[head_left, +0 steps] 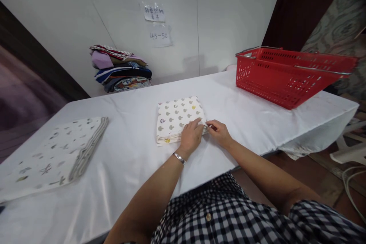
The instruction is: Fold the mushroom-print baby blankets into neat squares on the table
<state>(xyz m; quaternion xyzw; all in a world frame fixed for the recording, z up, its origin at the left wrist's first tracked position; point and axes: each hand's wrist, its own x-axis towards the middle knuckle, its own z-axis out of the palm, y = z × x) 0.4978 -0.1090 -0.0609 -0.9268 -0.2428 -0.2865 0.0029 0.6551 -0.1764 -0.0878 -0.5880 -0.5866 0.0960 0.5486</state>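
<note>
A small folded white cloth [178,116] with grey, yellow and purple mushroom-like prints lies flat on the table in front of me. My left hand [191,136] is over its near right part, fingers bent round the edge layers by the corner. At that same corner my right hand [219,132] pinches a bit of the cloth's edge between thumb and fingertips. The two hands are close together, and the fingers partly hide the corner. To the left lies a larger folded cloth [57,152], white with grey and dark plant-like prints, touched by neither hand.
White satiny fabric covers the table [128,122]. A red plastic basket [265,78] with metal handles stands at the back right. Against the wall at the back left is a pile of folded fabrics [122,70]. Two paper signs [159,36] hang above, one reading 45-50.
</note>
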